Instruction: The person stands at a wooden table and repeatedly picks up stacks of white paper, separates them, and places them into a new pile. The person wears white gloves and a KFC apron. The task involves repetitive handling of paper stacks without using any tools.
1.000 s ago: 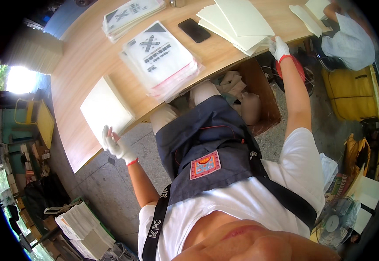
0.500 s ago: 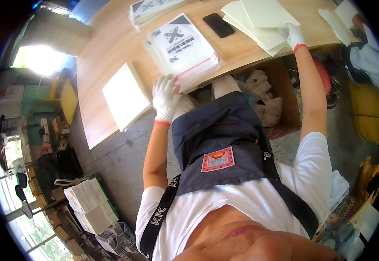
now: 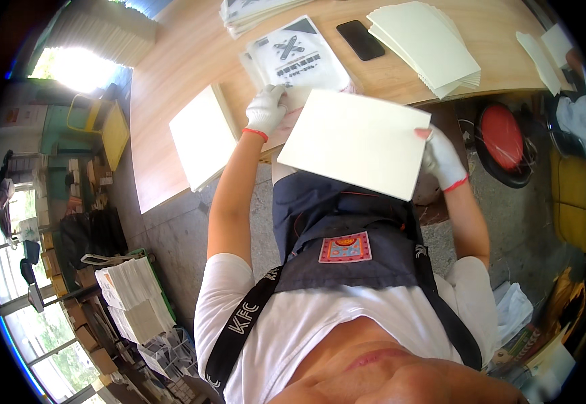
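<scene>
My right hand (image 3: 443, 158), in a white glove with a red cuff, grips a cream sheet of paper or thin board (image 3: 357, 141) by its right edge, thumb on top. The sheet is held over my lap and the table's front edge, covering the near end of a stack of clear printed plastic bags (image 3: 299, 57). My left hand (image 3: 267, 111), gloved alike, is at the left near edge of those bags. Its fingers are curled and appear to pinch the top bag; the exact grip is partly hidden.
A stack of cream sheets (image 3: 427, 47) lies fanned at the right, beside a black phone (image 3: 360, 40). Another pale stack (image 3: 204, 138) sits at the table's left front. More printed bags (image 3: 252, 13) lie farther back. A red-seated stool (image 3: 501, 135) stands right of the table.
My right hand has brought a cream sheet from the right-hand stack toward me and leftward. My left hand has moved slightly up and right, onto the edge of the bags.
</scene>
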`<state>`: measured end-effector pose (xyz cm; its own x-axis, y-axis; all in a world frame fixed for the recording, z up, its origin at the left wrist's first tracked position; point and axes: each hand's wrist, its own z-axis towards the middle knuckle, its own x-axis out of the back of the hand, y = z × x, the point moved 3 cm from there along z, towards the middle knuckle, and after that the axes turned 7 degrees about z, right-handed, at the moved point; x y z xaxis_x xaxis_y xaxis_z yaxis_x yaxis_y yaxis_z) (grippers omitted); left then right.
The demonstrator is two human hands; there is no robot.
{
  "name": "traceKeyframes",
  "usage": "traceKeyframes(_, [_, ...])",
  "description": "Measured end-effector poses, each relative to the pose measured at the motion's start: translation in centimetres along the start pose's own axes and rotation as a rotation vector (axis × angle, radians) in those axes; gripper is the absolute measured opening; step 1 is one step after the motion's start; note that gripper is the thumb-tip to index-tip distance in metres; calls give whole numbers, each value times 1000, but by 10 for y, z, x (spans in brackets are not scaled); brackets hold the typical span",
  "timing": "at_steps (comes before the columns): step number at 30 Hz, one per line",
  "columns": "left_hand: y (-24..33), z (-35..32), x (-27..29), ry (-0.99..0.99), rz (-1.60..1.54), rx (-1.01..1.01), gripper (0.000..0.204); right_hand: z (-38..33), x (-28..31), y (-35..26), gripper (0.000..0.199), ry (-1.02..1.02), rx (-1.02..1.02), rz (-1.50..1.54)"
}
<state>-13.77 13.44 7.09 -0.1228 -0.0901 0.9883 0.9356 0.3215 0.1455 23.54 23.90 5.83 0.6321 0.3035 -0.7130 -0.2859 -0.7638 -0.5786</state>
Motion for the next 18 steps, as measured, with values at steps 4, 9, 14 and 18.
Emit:
traceKeyframes(4, [-1, -7, 4, 224, 38, -21, 21, -4, 8, 41, 28, 106, 71, 122])
traceKeyframes(9, [8, -8, 24, 223, -215, -111, 25, -5, 8, 61, 21, 260, 148, 226])
traceKeyframes(14, [10, -8, 36, 150, -500, -189, 30, -8, -9, 59, 20, 288, 198, 229])
traceKeyframes(18, [23, -24, 37, 280, -384, -224, 32, -15, -18, 60, 21, 212, 242, 181])
